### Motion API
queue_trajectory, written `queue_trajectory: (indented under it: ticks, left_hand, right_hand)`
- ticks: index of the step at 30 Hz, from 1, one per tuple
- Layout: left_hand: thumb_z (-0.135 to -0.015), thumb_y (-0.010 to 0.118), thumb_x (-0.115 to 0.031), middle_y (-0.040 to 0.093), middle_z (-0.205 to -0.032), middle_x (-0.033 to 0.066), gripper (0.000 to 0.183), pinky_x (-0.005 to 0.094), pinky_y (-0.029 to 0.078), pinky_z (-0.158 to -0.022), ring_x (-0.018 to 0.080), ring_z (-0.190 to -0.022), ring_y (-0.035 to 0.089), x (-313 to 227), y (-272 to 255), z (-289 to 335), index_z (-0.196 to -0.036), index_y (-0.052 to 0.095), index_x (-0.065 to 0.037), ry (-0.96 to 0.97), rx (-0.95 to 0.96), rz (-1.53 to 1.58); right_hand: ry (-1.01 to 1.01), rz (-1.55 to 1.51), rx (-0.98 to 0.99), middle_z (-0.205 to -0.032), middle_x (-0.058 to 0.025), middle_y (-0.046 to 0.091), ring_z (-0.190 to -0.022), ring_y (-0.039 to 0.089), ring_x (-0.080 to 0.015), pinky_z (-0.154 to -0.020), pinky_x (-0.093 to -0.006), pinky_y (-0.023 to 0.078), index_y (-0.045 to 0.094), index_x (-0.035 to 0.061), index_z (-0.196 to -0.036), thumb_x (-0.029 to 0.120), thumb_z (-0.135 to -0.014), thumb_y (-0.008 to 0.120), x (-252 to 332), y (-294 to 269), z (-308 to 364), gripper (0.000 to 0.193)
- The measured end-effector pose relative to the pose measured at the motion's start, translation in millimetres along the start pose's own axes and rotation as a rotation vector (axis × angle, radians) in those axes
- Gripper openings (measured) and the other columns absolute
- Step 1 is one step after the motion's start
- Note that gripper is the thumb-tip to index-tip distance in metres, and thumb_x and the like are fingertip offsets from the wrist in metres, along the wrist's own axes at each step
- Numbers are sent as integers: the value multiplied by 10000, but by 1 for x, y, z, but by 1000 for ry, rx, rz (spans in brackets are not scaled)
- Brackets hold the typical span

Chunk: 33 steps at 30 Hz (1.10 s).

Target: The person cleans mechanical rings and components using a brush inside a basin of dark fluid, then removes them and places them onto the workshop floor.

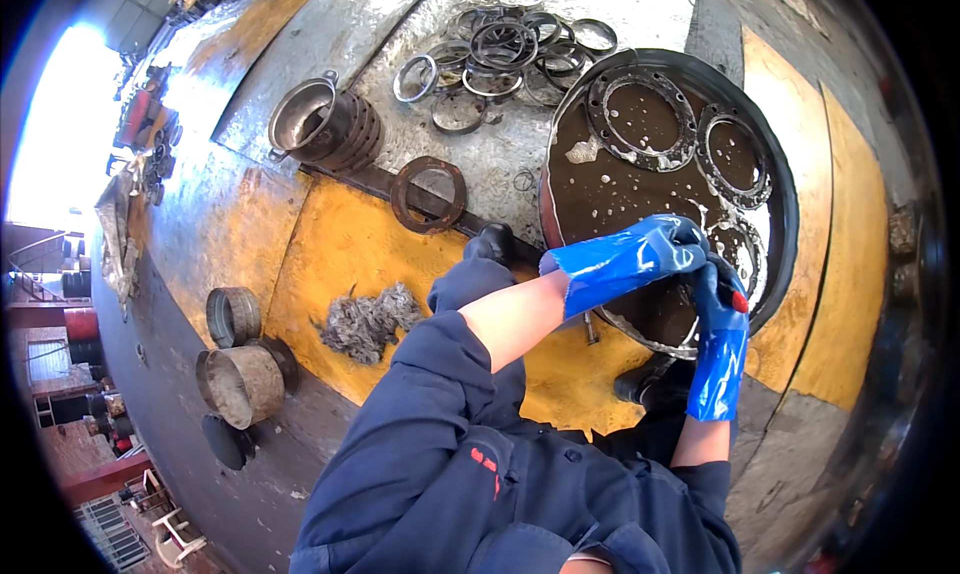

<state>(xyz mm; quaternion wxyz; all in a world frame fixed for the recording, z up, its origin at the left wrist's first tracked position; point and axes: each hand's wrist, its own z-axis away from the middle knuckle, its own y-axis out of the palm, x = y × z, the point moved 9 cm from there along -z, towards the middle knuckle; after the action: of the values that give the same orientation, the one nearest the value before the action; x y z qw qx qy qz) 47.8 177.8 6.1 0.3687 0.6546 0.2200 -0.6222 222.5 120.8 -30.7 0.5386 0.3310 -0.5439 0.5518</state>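
Both my hands wear glossy blue rubber gloves and meet over the right side of a round basin (785,259) of brown, foamy liquid. My left hand (675,246) has its fingers curled in, close against the right. Below it, my right hand (718,286) is also closed, with a small red patch (740,302) showing at its outer side. What they grip, if anything, is hidden by the gloves. Two flat metal rings with holes (685,139) (762,186) lie in the liquid at the far side. Another ring partly shows beside my hands, covered with foam.
Several thin metal rings (503,47) are heaped beyond the basin. A ribbed metal cylinder (350,129) stands left of them, near a rusty flat ring (402,196). Grey fibre waste (370,322) lies on the yellow floor plate (330,244). Short metal sleeves (243,386) stand at the left.
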Motion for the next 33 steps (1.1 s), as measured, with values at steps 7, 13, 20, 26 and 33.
queue_trajectory:
  ticks: [7, 13, 20, 26, 33]
  left_hand:
    - [-946, 735, -180, 741, -1106, 124, 301, 343, 594, -917, 174, -1025, 707, -7, -4, 5, -1183, 730, 5, 83, -28, -26]
    - [-967, 716, -151, 752, -1084, 110, 266, 344, 578, -924, 167, -1029, 704, -8, -7, 6, -1186, 730, -1, 73, -7, 80]
    - [-1054, 660, -147, 777, -1133, 92, 269, 319, 586, -907, 172, -1029, 729, -12, -35, 12, -1277, 707, -6, -56, -154, 9]
    - [-1009, 705, -257, 769, -1165, 88, 401, 295, 536, -896, 157, -1052, 706, 14, -34, 8, -1314, 685, 3, -272, -221, -202]
    - [-1043, 693, -266, 767, -1203, 75, 370, 326, 548, -868, 160, -1010, 716, 64, -13, 27, -1351, 657, -64, -526, -161, -181]
  right_hand:
    - [37, 120, 99, -951, -75, 749, -844, 680, -143, -777, -329, 556, 723, 0, -1190, 202, -1093, 520, -10, 7, -27, 303]
    - [-32, 251, 42, -965, -70, 743, -869, 680, -149, -806, -326, 552, 722, 5, -1206, 199, -1088, 536, 12, 13, -19, 293]
    - [178, -42, -122, -918, -48, 698, -874, 674, -152, -789, -323, 553, 718, 63, -1095, 169, -1039, 671, 14, -30, -30, 129]
    - [84, -263, -303, -926, -45, 712, -866, 680, -147, -785, -320, 556, 728, 70, -1089, 203, -1031, 675, 4, -111, -11, 154]
    - [69, -380, -353, -934, -41, 728, -855, 688, -142, -781, -317, 561, 740, 79, -1081, 242, -1021, 679, -11, -140, -1, 184]
